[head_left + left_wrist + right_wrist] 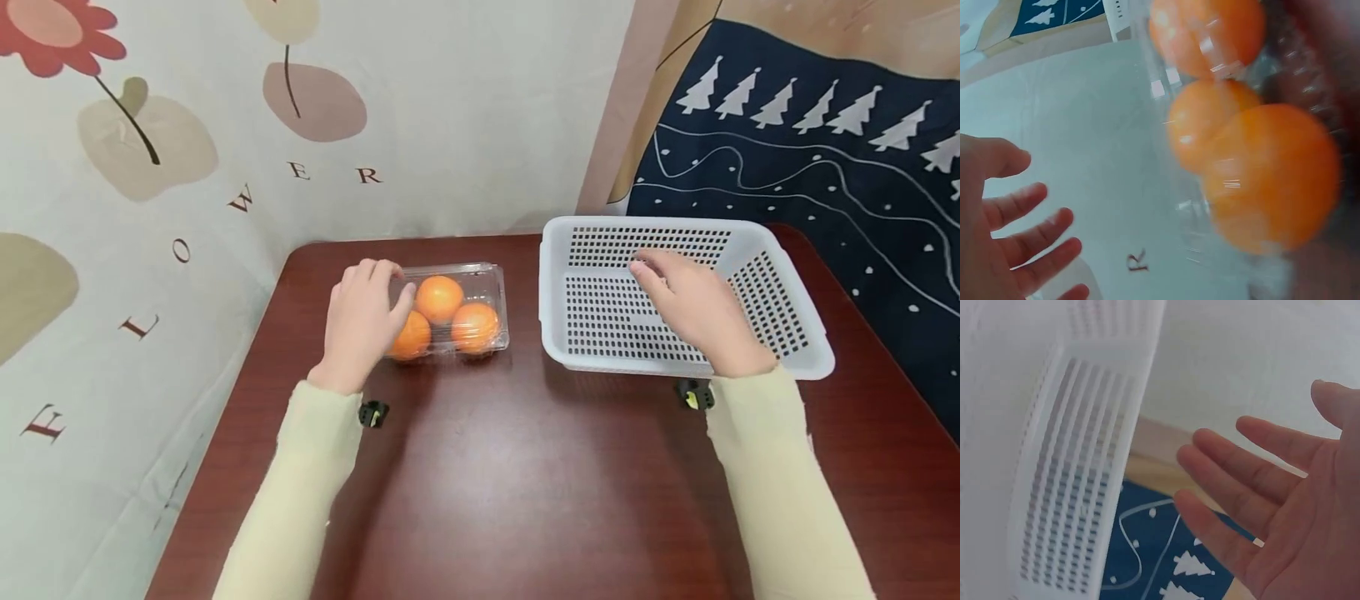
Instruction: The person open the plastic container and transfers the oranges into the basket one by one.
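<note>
My left hand (pixel 362 321) hovers at the left end of a clear plastic box (pixel 491 283), overlapping it in the head view. Inside the box are three oranges (pixel 439 299), seen closer as a large orange (pixel 1272 178) in the left wrist view. The fingers (pixel 1032 234) of that hand are spread and relaxed, with nothing between them. Over a white perforated plastic basket (pixel 551 292) hangs my right hand (pixel 693 307), fingers loosely bent and holding nothing. In the right wrist view its fingers (pixel 1229 494) point toward the basket wall (pixel 1066 475).
Both things stand on a dark red-brown table (pixel 487 467), the basket to the right of the box. Behind rises a pale printed cloth (pixel 465 108) with flowers and letters. A navy cloth (pixel 750 158) with white trees hangs at the right.
</note>
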Demonstrator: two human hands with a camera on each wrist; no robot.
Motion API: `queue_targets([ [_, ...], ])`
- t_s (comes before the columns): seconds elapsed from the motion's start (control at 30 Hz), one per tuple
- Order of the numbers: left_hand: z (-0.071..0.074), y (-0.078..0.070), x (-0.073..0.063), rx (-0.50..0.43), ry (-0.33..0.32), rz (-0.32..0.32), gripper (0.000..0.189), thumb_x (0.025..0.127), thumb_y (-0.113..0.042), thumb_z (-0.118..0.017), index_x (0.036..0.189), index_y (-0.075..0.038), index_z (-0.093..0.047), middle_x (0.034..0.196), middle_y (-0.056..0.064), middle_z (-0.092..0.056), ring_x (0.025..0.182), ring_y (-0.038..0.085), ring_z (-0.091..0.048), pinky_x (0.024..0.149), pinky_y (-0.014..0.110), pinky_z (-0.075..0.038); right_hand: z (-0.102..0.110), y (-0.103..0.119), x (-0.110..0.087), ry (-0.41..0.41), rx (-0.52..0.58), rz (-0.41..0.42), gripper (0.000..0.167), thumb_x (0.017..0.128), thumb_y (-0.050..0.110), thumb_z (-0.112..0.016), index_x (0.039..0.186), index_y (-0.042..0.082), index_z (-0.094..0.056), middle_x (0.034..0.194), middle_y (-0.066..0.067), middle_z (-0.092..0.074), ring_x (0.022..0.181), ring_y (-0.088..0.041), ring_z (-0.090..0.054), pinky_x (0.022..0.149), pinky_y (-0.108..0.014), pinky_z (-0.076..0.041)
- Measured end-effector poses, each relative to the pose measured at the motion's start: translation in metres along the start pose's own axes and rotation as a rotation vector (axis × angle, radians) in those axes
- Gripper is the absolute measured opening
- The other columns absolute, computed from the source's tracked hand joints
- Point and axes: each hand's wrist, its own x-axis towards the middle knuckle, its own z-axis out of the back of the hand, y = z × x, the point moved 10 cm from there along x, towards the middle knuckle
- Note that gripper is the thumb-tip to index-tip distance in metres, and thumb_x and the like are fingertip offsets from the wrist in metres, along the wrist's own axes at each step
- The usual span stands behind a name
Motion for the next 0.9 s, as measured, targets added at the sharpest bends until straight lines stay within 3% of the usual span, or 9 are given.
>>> queue_targets([
  [0.1,0.004,0.012,-0.018,-0.058,-0.028,0.015,0.031,0.088,-0.035,-0.051,0.105,-0.010,-0.055,0.106,0.008,-0.052,0.103,0.030,-0.042,0.081,0.048,-0.035,-0.003,0.009,-0.007,-0.084,0.072,0.021,0.055,0.092,0.050,-0.030,0.129,0.012,-0.047,0.127,-0.011,-0.048,0.112,-0.029,-0.046,0.094,-0.051,-0.034],
  [0.3,-0.008,0.044,-0.048,-0.128,0.091,0.090,0.058,0.086,-0.039,-0.054,0.134,-0.013,-0.036,0.139,0.010,-0.029,0.126,0.034,-0.022,0.091,0.059,-0.024,-0.005,0.028,-0.024,-0.305,0.312,0.113,0.037,0.094,0.038,-0.037,0.113,0.013,-0.055,0.114,-0.002,-0.051,0.098,-0.017,-0.050,0.084,-0.039,-0.039],
  [0.47,-0.025,0.069,-0.063,-0.327,0.154,0.212,0.069,0.086,-0.043,-0.053,0.142,-0.021,-0.019,0.146,0.006,-0.014,0.132,0.029,-0.014,0.098,0.057,-0.022,-0.004,0.042,-0.046,-0.462,0.504,0.199,0.022,0.095,0.023,-0.041,0.095,0.009,-0.058,0.092,0.003,-0.056,0.074,-0.010,-0.051,0.068,-0.023,-0.041],
  [0.67,-0.027,0.092,-0.063,-0.587,0.070,0.354,0.066,0.086,-0.043,-0.052,0.141,-0.026,-0.020,0.146,0.002,-0.015,0.130,0.024,-0.022,0.100,0.049,-0.027,-0.019,0.067,-0.067,-0.603,0.709,0.328,0.019,0.086,-0.003,-0.044,0.082,0.004,-0.061,0.073,-0.001,-0.061,0.065,-0.011,-0.054,0.059,-0.020,-0.045],
  [0.8,-0.039,0.106,-0.063,-0.755,0.036,0.461,0.063,0.088,-0.036,-0.053,0.141,-0.021,-0.023,0.143,0.005,-0.024,0.128,0.025,-0.028,0.101,0.045,-0.029,-0.030,0.096,-0.080,-0.628,0.802,0.429,0.019,0.079,-0.012,-0.044,0.079,-0.003,-0.060,0.066,-0.006,-0.059,0.060,-0.011,-0.053,0.055,-0.019,-0.045],
  [0.9,-0.056,0.116,-0.064,-0.891,0.037,0.518,0.062,0.088,-0.035,-0.053,0.141,-0.018,-0.024,0.142,0.006,-0.028,0.127,0.022,-0.031,0.101,0.043,-0.029,-0.045,0.117,-0.085,-0.556,0.861,0.472,0.020,0.078,-0.015,-0.044,0.080,-0.004,-0.059,0.064,-0.008,-0.057,0.057,-0.012,-0.054,0.053,-0.020,-0.046],
])
